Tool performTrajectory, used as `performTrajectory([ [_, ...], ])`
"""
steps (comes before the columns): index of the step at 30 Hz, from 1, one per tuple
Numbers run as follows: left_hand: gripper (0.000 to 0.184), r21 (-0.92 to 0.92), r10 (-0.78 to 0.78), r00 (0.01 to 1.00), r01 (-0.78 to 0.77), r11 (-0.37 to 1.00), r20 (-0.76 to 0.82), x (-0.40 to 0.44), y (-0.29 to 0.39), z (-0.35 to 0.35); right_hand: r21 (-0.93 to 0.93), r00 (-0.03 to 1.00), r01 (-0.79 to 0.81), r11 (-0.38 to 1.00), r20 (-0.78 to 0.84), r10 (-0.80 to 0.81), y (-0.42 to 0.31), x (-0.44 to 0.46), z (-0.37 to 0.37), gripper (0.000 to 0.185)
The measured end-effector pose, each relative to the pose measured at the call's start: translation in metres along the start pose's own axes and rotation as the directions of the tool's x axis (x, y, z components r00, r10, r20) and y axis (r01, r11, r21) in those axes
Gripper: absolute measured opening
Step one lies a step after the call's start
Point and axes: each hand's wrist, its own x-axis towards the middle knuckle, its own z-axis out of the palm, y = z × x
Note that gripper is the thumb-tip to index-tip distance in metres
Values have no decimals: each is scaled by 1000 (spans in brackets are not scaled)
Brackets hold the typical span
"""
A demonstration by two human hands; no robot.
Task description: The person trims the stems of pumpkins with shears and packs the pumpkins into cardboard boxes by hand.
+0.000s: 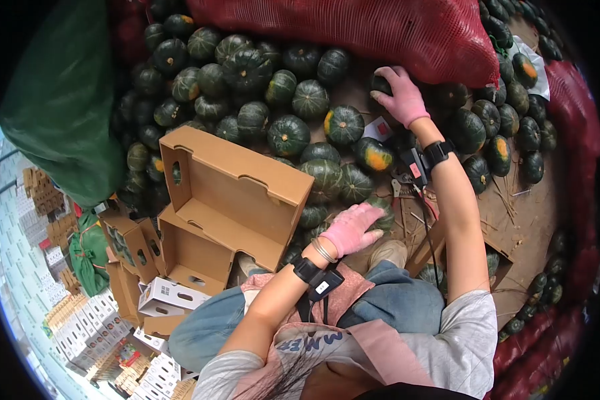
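My left hand (pixel 353 229), in a pink fingertip-less glove, has its thumb and fingers around the near side of a striped green pumpkin (pixel 384 209) in front of my lap. Farther forward and to the right, my right hand (pixel 401 99), gloved the same way, grips a dark green pumpkin (pixel 380 85) beside the red mesh sack (pixel 420 40). That pumpkin is partly hidden by my fingers. Between the hands lie a pumpkin with an orange patch (pixel 374 155), a small white and red card (pixel 378 129) and red-handled pruning shears (pixel 397 189).
A heap of green pumpkins (pixel 247 70) spreads ahead. Open cardboard boxes (pixel 240 193) are at the left, with a white box (pixel 172 297) nearby. Another cardboard box (pixel 502 248) holding pumpkins is by my right arm. Cut stems (pixel 507 203) litter the floor. A black cable hangs from my right wrist.
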Motion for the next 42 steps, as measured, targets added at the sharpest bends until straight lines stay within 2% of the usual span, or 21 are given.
performTrajectory([
  [1, 46, 20, 6, 1000, -6, 1000, -16, -2, -3, 1, -5, 998, 32, 999, 49, -31, 3, 1, 4, 36],
  [4, 45, 25, -74, 997, 74, 997, 23, -8, -5, -5, -534, 989, 116, 837, -15, -146, -18, 7, 20, 29],
  [6, 46, 2, -114, 992, 114, 993, 46, -15, -6, -12, -430, 960, 266, 863, 195, -199, -45, 4, 19, 32],
  [8, 46, -12, -111, 994, 111, 994, 8, -23, -9, -15, -183, 877, 260, 948, 456, -152, -64, -2, 21, 44],
  [9, 46, -16, -106, 994, 106, 994, -5, -26, -10, -16, -198, 804, 209, 958, 593, -53, -70, 2, 25, 56],
  [12, 46, -20, -128, 991, 128, 992, -48, -35, -11, -20, -312, 768, 66, 948, 622, 152, -83, 2, 35, 58],
  [16, 45, -4, -198, 970, 199, 980, -138, -44, -7, -30, -266, 889, 312, 912, 420, -182, -90, 1, 63, 57],
  [17, 46, -19, -198, 969, 197, 980, -147, -45, -11, -29, -152, 851, 498, 854, 271, -449, -88, 8, 74, 60],
  [20, 46, -15, -231, 964, 231, 973, -131, -52, -9, -31, -252, 821, 541, 802, 364, -439, -100, 26, 101, 65],
  [24, 47, -62, -268, 955, 262, 963, -126, -68, -3, -34, -151, 819, 506, 849, 392, -418, -95, 33, 106, 74],
  [28, 50, -90, -335, 928, 324, 942, -167, -80, -10, -34, -278, 837, 323, 904, 529, -137, -96, 25, 94, 88],
  [30, 52, -126, -401, 881, 381, 916, -252, -80, -10, -29, -241, 852, 289, 926, 506, -134, -96, 19, 83, 87],
  [31, 52, -104, -436, 856, 425, 899, -279, -79, -9, -28, -195, 875, 263, 945, 461, -148, -93, 15, 77, 84],
  [33, 52, -76, -497, 807, 501, 862, -319, -80, -11, -26, 177, 914, 51, 983, 388, -117, -80, 7, 68, 81],
  [34, 52, -81, -522, 804, 523, 849, -285, -82, -10, -27, 357, 933, -54, 933, 350, -80, -73, 3, 60, 79],
  [35, 52, -85, -536, 805, 533, 842, -255, -81, -9, -31, 692, 900, -243, 679, 422, -109, -65, 0, 54, 73],
  [36, 51, -88, -542, 810, 537, 839, -226, -79, -10, -34, 838, 886, -339, 426, 437, -153, -53, -4, 56, 63],
  [37, 52, -80, -538, 818, 534, 842, -202, -78, -11, -36, 817, 794, -577, 2, 561, -235, -48, -10, 50, 60],
  [38, 52, -64, -528, 828, 526, 848, -187, -75, -10, -37, 575, 699, -715, -397, 609, -375, -42, -15, 46, 58],
  [39, 52, -50, -521, 836, 521, 852, -174, -73, -10, -37, 480, 672, -740, -472, 571, -471, -40, -16, 38, 58],
  [42, 51, -22, -389, 907, 390, 920, -160, -58, -8, -39, 526, 694, -719, -453, 513, -505, -39, -26, 25, 68],
])
